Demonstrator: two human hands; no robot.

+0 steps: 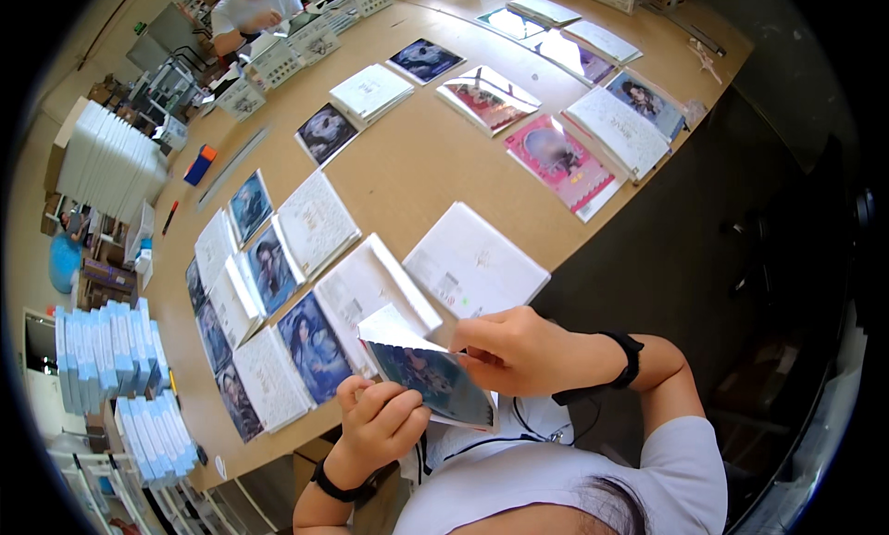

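Observation:
Close to my body, a dark teal illustrated card (435, 379) with a notched upper edge is held tilted, and a white sheet (394, 327) stands up behind it. My left hand (381, 422) grips the card's lower left edge, thumb and fingers closed. Fingers curled in a pinch, my right hand (509, 350) is at the card's upper right edge; its fingertips are partly hidden. Just beyond lie a white printed pack (477, 257) and another white pack (370, 280). A blue illustrated card (317, 350) lies left of my left hand.
Across the brown table (398, 179) are several white stacks and illustrated cards, among them a pink card (560, 165) at right. A blue-and-orange block (200, 165) and red pen (170, 217) lie at left. Light-blue boxes (106, 359) are stacked beside the table. A person (255, 17) sits opposite.

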